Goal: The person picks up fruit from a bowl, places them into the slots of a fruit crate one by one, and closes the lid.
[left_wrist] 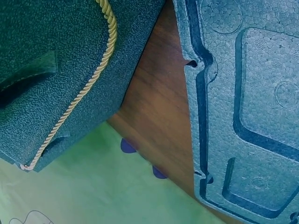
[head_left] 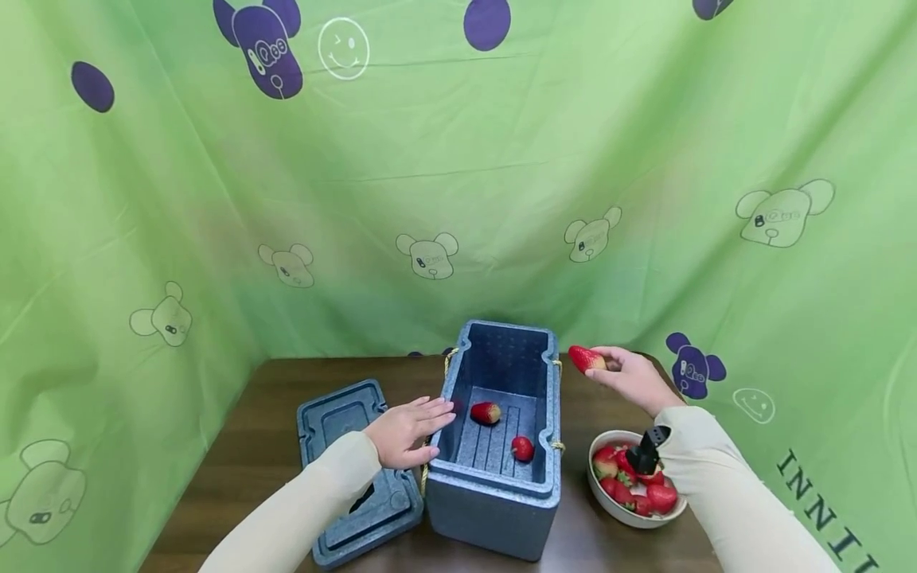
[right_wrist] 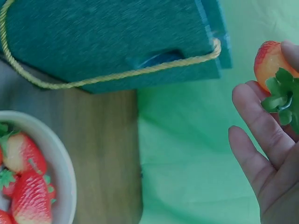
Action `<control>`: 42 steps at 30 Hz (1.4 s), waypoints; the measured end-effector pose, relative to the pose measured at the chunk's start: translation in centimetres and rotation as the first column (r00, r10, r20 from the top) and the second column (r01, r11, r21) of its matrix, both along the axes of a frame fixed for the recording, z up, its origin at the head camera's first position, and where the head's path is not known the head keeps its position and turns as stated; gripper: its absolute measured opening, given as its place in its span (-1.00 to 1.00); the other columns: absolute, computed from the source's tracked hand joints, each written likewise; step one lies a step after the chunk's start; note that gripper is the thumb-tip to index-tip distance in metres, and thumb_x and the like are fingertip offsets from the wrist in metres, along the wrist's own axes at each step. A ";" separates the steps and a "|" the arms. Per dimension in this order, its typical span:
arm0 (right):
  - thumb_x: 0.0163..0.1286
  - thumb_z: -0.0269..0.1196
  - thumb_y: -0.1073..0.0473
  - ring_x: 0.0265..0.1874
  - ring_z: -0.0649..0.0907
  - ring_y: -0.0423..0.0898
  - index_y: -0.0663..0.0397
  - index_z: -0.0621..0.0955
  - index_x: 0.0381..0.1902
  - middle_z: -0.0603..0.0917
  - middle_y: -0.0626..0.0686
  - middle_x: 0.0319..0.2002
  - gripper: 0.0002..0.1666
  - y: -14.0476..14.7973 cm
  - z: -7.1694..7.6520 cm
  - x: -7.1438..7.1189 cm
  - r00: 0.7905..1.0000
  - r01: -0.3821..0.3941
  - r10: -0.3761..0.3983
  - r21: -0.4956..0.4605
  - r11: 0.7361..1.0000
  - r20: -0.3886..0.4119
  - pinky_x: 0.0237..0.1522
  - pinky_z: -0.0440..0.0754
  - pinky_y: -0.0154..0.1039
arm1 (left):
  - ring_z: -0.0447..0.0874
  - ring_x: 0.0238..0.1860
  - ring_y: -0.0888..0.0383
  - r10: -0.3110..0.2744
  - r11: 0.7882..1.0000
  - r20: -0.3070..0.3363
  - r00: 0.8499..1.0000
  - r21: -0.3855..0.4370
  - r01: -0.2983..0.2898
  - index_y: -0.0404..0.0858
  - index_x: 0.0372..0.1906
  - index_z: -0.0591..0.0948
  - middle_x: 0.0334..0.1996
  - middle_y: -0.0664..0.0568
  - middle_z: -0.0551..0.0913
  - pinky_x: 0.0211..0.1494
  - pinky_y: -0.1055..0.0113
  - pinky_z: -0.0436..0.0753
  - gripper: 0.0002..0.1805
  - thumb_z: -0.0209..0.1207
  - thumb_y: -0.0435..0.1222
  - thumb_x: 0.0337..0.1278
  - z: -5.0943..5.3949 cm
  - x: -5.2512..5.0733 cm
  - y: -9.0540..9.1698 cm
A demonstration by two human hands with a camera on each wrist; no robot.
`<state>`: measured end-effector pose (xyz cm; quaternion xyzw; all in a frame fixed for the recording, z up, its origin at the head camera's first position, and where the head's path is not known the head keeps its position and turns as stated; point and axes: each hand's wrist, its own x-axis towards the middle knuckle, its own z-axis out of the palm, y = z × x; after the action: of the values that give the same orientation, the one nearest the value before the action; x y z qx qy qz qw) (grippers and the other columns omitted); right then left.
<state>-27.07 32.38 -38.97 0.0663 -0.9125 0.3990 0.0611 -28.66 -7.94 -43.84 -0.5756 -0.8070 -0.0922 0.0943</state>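
In the head view, my right hand (head_left: pixel 634 380) pinches a strawberry (head_left: pixel 585 359) just right of the blue foam box (head_left: pixel 494 517), above rim height. The right wrist view shows its green leaf cap (right_wrist: pixel 284 95) turned toward the palm. My left hand (head_left: pixel 407 434) rests with fingers extended on the box's left rim. Inside the open box lie two strawberries: one on its side (head_left: pixel 485 412) near the middle, another (head_left: pixel 523 448) toward the near right corner. A white bowl (head_left: pixel 629 517) of several strawberries stands right of the box, partly hidden by the right wrist.
The foam lid (head_left: pixel 337 430) lies on the brown table (head_left: pixel 243 454), left of the box and partly under the left forearm. Yellow rope handles (left_wrist: pixel 88 84) hang along the box's sides. A green patterned cloth (head_left: pixel 458 159) hangs behind the table and at both sides.
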 end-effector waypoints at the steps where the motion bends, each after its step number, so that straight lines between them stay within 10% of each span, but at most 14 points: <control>1: 0.29 0.28 0.19 -0.39 0.63 -0.09 0.48 0.46 0.14 0.67 0.36 -0.16 -0.43 -0.2 0.2 -0.1 1.000 -0.011 0.011 0.000 1.000 0.001 -0.40 0.54 -0.26 | 0.35 0.33 -0.01 0.001 1.000 0.000 1.000 -0.004 -0.001 -0.37 0.29 0.44 0.28 -0.16 0.44 0.37 0.16 0.30 -0.42 0.03 -0.16 0.21 0.0 0.0 0.0; 14: 0.36 0.17 0.34 -0.53 0.66 -0.12 0.54 0.31 0.23 0.59 0.48 -0.14 -0.44 -3.1 1.6 -2.4 0.996 -0.088 0.091 -0.118 0.989 0.024 -0.39 0.66 -0.28 | 0.34 0.34 -0.01 0.027 0.999 0.010 1.000 -0.031 -0.027 -0.37 0.29 0.44 0.28 -0.17 0.44 0.38 0.16 0.28 -0.43 0.00 -0.17 0.22 0.4 0.1 0.2; 42: 0.30 0.24 0.24 -0.42 0.70 0.12 0.43 0.40 0.22 0.63 0.33 -0.24 -0.41 -9.1 3.1 -6.0 0.993 -0.098 0.096 0.034 0.995 0.073 -0.39 0.62 -0.24 | 0.29 0.37 0.02 0.033 0.999 0.041 0.999 -0.020 -0.032 -0.34 0.32 0.41 0.32 -0.13 0.39 0.41 0.20 0.21 -0.41 -0.02 -0.14 0.25 0.3 -0.1 0.0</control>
<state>-33.11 23.32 -35.83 0.0975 -0.9171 0.3865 0.0078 -28.76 -7.94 -43.50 -0.5611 -0.8190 -0.0948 0.0737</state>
